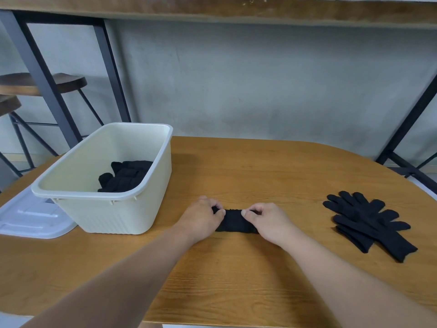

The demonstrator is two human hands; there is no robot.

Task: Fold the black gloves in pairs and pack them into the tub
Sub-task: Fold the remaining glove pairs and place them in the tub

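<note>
A folded pair of black gloves point(234, 221) lies on the wooden table point(260, 176) in front of me. My left hand point(201, 218) pinches its left end and my right hand point(269, 221) pinches its right end. To the left stands the cream tub point(106, 209), open, with black gloves point(125, 176) lying on its bottom toward the right side. On the right of the table a stack of flat black gloves point(369, 223) lies with fingers pointing up and left.
A white lid point(30, 216) lies flat on the table, partly under the tub's left side. Wooden stools point(59, 82) and black metal frame legs point(47, 84) stand behind the table at the left. A grey wall is behind.
</note>
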